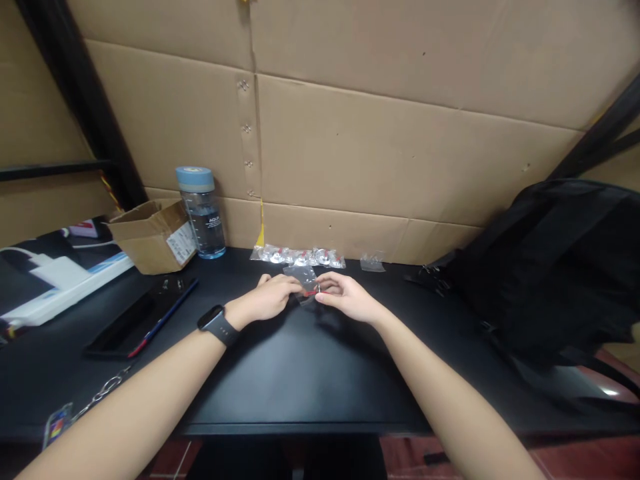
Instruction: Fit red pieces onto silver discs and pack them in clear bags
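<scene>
Both my hands meet over the middle of the black table [310, 373]. My left hand [267, 299], with a black watch on its wrist, pinches one side of a small clear plastic bag [303, 279] with a red strip. My right hand [347, 297] pinches the other side of the same bag, fingers closed on its edge. Just beyond the hands, a row of small filled clear bags [297, 256] lies against the cardboard wall. One more small clear bag [373, 263] lies apart to the right of the row.
A blue-capped water bottle [201, 212] and an open cardboard box [153, 235] stand at the back left. A dark phone [125, 327] and a pen [165, 319] lie left of my arm. A black backpack [555, 267] fills the right side. A keychain [75, 410] lies near the front left edge.
</scene>
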A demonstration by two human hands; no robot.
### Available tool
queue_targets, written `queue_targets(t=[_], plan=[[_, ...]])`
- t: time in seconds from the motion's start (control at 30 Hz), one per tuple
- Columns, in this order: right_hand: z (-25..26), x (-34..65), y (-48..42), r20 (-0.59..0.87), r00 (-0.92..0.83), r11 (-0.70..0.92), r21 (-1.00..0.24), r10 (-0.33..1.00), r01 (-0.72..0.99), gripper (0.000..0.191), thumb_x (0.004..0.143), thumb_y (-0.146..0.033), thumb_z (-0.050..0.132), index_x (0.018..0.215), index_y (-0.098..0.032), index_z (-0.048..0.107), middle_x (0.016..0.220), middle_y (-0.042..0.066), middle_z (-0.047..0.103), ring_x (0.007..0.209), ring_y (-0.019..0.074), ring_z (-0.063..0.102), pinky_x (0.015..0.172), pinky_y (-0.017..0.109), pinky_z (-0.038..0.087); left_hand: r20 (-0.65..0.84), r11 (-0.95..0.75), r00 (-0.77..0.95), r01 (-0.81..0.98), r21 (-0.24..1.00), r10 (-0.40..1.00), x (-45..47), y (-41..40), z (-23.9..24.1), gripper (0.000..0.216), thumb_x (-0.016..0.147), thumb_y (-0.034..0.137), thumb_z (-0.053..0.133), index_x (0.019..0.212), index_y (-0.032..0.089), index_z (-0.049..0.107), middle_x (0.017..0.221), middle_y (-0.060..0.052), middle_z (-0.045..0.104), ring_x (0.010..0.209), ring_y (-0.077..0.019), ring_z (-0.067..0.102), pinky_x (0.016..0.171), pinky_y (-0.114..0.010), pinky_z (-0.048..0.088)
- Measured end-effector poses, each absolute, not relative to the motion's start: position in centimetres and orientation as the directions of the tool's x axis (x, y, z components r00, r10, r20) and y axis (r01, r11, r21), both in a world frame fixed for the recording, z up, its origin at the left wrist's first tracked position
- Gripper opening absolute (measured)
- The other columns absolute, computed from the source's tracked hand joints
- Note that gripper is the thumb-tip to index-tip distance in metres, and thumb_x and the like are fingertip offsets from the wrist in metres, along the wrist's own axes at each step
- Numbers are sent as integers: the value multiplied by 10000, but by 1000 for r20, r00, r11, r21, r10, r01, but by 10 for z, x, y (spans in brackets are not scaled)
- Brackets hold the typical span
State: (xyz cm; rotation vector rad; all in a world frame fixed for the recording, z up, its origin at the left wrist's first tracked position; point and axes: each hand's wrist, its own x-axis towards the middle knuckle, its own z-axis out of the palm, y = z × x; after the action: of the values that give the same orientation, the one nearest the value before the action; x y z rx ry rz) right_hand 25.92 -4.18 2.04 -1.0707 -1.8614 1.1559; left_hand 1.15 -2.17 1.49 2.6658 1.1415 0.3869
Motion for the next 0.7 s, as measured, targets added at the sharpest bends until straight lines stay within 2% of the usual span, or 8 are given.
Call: queue_targets(t=[0.1,0.2,0.3,0.37,0.53,0.7], plan=[[29,272,-40,237,-351,384,-809,906,445,412,845,-396,758,1192,-205,649,1161,97,708,973,209,708,906,376,569,129,-682,675,683,261,726,12,-22,13,621,878,29,354,1256,385,695,1451,-10,593,1317,-256,539,1062,-456,356],[37,283,-40,355,-365,510,-599,860,618,385,819,-338,772,1169,-203,685,1091,82,718,876,184,692,853,341,558,111,-698,694,679,230,711,13,-22,13,656,886,31,356,1295,432,674,1490,-5,557,1369,-280,498,1066,-476,358],[41,288,-41,359,-426,553,-432,830,713,346,779,-304,792,1101,-193,730,1039,81,713,815,173,667,801,316,536,92,-714,715,663,226,693,14,-25,15,691,878,13,367,1324,455,656,1530,-8,514,1387,-291,485,1082,-480,370],[42,287,-43,304,-455,546,-417,837,727,338,766,-314,802,1077,-199,741,992,68,723,817,178,671,783,299,524,83,-723,728,650,232,681,16,-28,17,708,871,0,379,1324,469,655,1552,0,489,1397,-299,475,1099,-489,373],[34,282,-46,117,-476,460,-530,872,713,484,722,-403,845,1145,-218,700,838,8,725,717,167,681,684,260,507,50,-725,740,640,255,671,21,-39,21,682,894,14,414,1304,502,656,1559,26,483,1423,-322,439,1137,-560,337],[20,273,-41,182,-427,456,-510,886,729,489,710,-438,864,1115,-218,701,844,27,722,687,175,669,643,265,488,25,-715,740,640,282,672,23,-40,20,634,926,47,419,1297,499,662,1576,7,469,1449,-333,400,1150,-638,265]])
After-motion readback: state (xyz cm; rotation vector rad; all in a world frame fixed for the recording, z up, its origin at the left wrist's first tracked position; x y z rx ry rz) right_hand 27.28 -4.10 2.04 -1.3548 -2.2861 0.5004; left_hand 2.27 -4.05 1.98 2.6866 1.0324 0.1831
